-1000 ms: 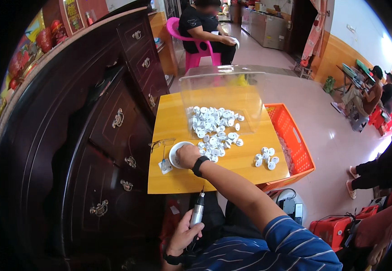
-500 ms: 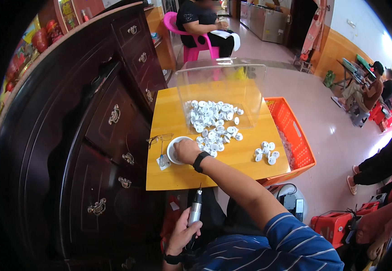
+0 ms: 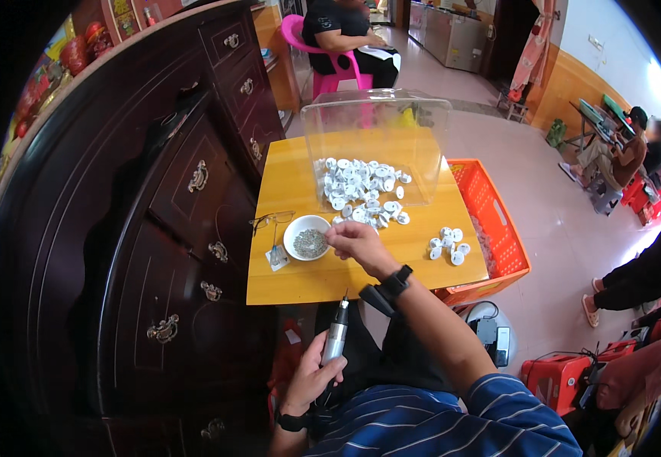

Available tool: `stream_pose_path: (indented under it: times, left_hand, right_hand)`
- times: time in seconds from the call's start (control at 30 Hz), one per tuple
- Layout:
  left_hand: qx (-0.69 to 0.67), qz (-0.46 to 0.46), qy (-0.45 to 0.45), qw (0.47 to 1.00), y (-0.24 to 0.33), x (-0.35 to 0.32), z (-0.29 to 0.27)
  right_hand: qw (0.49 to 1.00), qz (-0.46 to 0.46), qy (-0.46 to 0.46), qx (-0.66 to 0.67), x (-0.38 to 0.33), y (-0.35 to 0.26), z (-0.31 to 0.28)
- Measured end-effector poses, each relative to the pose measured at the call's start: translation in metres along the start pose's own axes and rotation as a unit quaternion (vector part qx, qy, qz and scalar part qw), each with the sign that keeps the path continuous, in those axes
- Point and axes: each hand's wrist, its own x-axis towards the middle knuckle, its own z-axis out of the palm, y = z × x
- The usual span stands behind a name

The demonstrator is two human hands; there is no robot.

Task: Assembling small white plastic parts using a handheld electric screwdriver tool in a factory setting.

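My left hand (image 3: 311, 377) grips the electric screwdriver (image 3: 335, 335) below the worktop (image 3: 300, 278). My right hand (image 3: 355, 240) pinches at the screw bowl (image 3: 307, 238); whether it has a screw, I cannot tell. Few finished caps (image 3: 448, 244); the large pile (image 3: 361, 190) remains.

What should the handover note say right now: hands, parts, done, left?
Left hand: low by the lap, gripping a pen-shaped power tool, tip up.
Right hand: out over the yellow table, fingertips pinched beside the white bowl of small dark bits; whether it holds one cannot be told.
Parts: main heap of small white pieces by the clear plastic box; smaller separate group toward the right edge. Glasses left of the bowl.
Done: likely the small group.
Left: likely the main heap.
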Motion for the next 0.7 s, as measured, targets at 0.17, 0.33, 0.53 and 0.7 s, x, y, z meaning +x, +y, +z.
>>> stream_pose_path:
  times: [0.17, 0.33, 0.53, 0.7]
  left_hand:
    - [-0.011, 0.01, -0.007, 1.0, 0.004, 0.001, 0.005]
    - [-0.003, 0.019, -0.017, 1.0, -0.001, 0.005, 0.007]
    - [0.006, -0.008, -0.018, 1.0, 0.001, 0.009, 0.008]
    - [0.018, -0.009, -0.011, 1.0, 0.001, 0.018, 0.006]
  right_hand:
    - [0.993, 0.073, -0.014, 0.096, -0.05, 0.019, -0.015]
    - [0.973, 0.085, -0.064, 0.203, -0.077, 0.045, -0.02]
    - [0.963, 0.12, -0.043, 0.236, -0.082, 0.047, -0.02]
    - [0.951, 0.109, -0.043, 0.285, -0.078, 0.044, -0.028]
